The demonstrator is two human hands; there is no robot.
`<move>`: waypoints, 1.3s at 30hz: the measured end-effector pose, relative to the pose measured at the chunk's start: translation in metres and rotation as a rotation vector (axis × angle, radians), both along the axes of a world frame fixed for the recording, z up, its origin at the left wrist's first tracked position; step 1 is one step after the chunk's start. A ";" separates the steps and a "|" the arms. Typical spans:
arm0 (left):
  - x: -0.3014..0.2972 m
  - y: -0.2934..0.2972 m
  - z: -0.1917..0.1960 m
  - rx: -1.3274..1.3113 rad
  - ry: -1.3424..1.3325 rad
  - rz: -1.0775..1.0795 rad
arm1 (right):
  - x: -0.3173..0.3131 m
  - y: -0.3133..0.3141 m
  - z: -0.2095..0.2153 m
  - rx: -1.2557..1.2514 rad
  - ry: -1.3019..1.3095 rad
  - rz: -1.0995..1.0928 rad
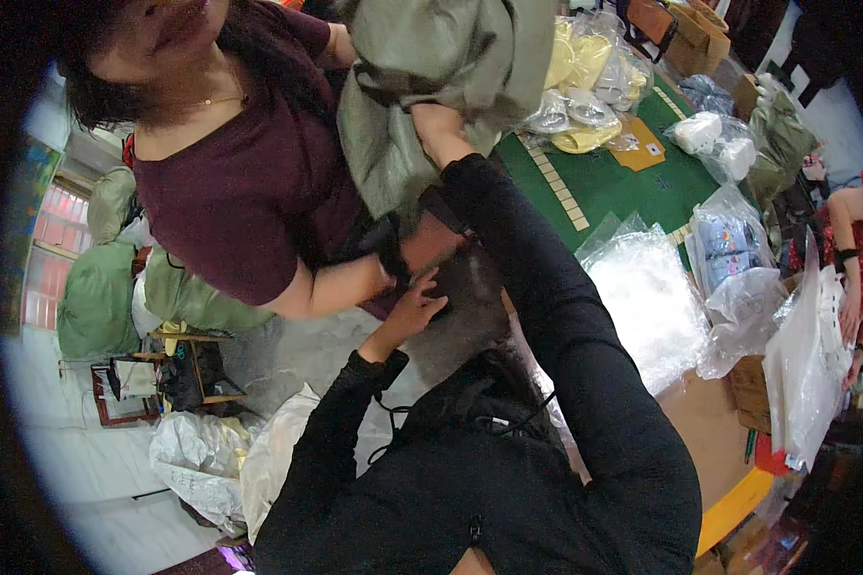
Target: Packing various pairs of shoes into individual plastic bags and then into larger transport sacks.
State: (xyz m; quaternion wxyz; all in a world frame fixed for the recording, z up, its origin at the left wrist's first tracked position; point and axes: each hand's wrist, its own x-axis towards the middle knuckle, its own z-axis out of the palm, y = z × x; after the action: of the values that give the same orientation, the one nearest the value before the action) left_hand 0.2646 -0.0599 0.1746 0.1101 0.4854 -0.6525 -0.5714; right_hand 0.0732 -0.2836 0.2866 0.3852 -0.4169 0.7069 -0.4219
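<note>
A large grey-green sack (489, 57) hangs bunched at the top of the view, between a co-worker and the table. My right arm reaches up to it, and my right hand (438, 132) is closed on the cloth, its fingertips hidden in a fold. Lower down, my left hand (405, 314) is held in the air with its fingers apart and nothing in them. Just above it is the forearm of the co-worker, who wears a maroon shirt (230, 201). That person's hand is partly hidden behind my right sleeve and blurred.
On the green table (556, 177) lie bagged yellow and white items (585, 72), clear plastic bags (642, 297) and a bagged blue stack (729, 240). Stuffed green sacks (101, 302) and a wooden stool (201, 359) stand at left. Another person's arm (849, 249) shows at far right.
</note>
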 end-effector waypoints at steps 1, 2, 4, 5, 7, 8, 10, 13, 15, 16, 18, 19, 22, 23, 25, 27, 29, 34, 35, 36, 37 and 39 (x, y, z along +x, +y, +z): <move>0.004 -0.008 -0.025 -0.033 -0.056 -0.085 | -0.005 0.003 -0.034 -0.132 0.528 0.304; 0.009 -0.012 -0.038 -0.060 -0.114 -0.165 | -0.008 0.017 -0.064 -0.268 1.055 0.611; 0.026 0.009 -0.027 -0.235 -0.130 -0.377 | 0.013 0.070 -0.081 -0.193 0.754 0.517; 0.034 0.023 -0.042 -0.555 -0.093 -0.450 | 0.014 0.091 -0.083 -0.206 0.755 0.517; 0.015 0.034 0.011 -0.027 0.011 -0.761 | -0.011 0.133 -0.100 -0.161 -0.571 0.292; 0.012 0.045 0.042 -0.025 0.014 -0.762 | -0.014 0.162 -0.109 -0.124 -1.236 0.150; 0.018 0.057 0.101 0.226 0.263 -0.672 | -0.012 0.248 -0.070 -0.477 -0.704 0.435; -0.001 0.038 0.149 0.194 0.243 -0.124 | -0.039 0.336 -0.107 0.090 -1.095 -0.069; -0.024 0.008 0.133 0.076 0.097 0.006 | -0.053 0.393 -0.135 0.047 -0.870 -0.196; -0.031 -0.006 0.114 0.065 0.021 0.053 | -0.052 0.412 -0.152 -0.018 -0.797 -0.240; -0.048 -0.029 0.058 -0.133 -0.273 0.039 | -0.037 0.437 -0.130 0.103 -1.053 -0.481; -0.058 -0.038 0.034 -0.171 -0.403 -0.067 | -0.034 0.452 -0.147 0.060 -1.051 -0.540; -0.062 -0.070 -0.055 -0.030 -0.579 -0.206 | -0.024 0.464 -0.142 0.019 -0.943 -0.524; -0.049 -0.081 -0.091 -0.090 -0.665 -0.302 | -0.021 0.464 -0.138 0.031 -0.943 -0.504; -0.056 -0.083 -0.083 0.098 -0.644 -0.185 | -0.022 0.461 -0.127 0.094 -0.880 -0.505; -0.060 -0.091 -0.111 0.090 -0.669 -0.194 | -0.022 0.456 -0.099 0.104 -0.873 -0.506; -0.058 -0.092 -0.116 0.102 -0.627 -0.190 | -0.025 0.457 -0.097 0.074 -0.896 -0.435; -0.069 -0.043 -0.083 0.450 0.178 -0.377 | -0.049 0.437 -0.087 0.173 -1.156 -0.482; -0.061 -0.020 -0.048 0.530 0.343 -0.422 | -0.054 0.430 -0.073 0.163 -1.154 -0.510; -0.050 -0.016 -0.043 0.524 0.336 -0.404 | -0.052 0.422 -0.063 0.161 -1.155 -0.519; -0.032 -0.005 -0.045 0.598 0.393 -0.384 | -0.059 0.418 -0.056 0.119 -1.229 -0.463; 0.003 0.028 -0.048 0.741 0.497 -0.329 | -0.067 0.412 -0.048 0.059 -1.382 -0.362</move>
State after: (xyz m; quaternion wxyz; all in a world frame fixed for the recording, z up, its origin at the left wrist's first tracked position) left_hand 0.2679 -0.0319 0.1268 -0.0094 0.2309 -0.4269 -0.8743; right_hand 0.0061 0.1280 0.2383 0.6801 0.0802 0.3706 -0.6274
